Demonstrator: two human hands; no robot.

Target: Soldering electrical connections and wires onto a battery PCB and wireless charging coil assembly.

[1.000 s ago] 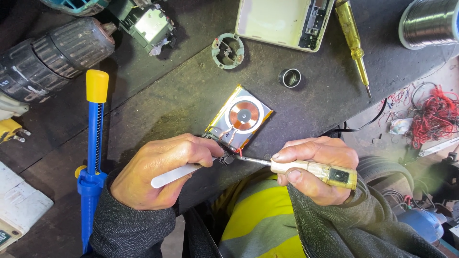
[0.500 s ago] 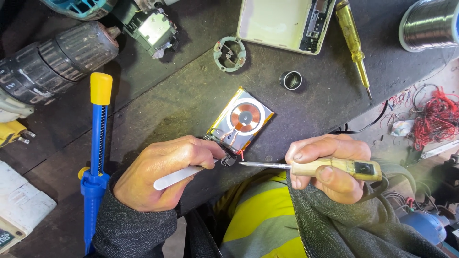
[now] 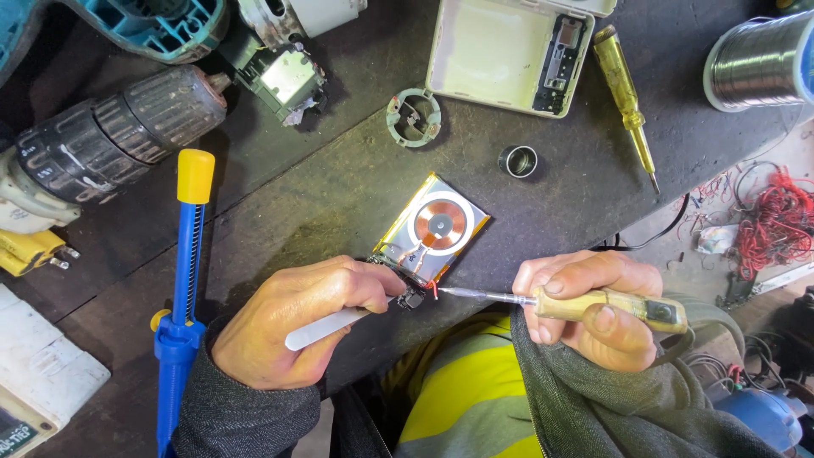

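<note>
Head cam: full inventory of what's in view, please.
Battery pack with copper coil: 1, silver and copper, bench centre.
Soldering iron: 1, wooden handle, in right hand, tip at the pack's edge.
Tweezers: 1, white, in left hand.
Desoldering pump: 1, blue with yellow cap, left of left hand.
Drill chuck: 1, dark grey, upper left.
Plastic case: 1, cream, open, top centre.
Tester screwdriver: 1, yellow, right of case.
Solder spool: 1, silver, top right.
Metal ring: 1, dark, bench centre.
Red wires: tangle, floor right.
Left hand: 1.
Right hand: 1.
</note>
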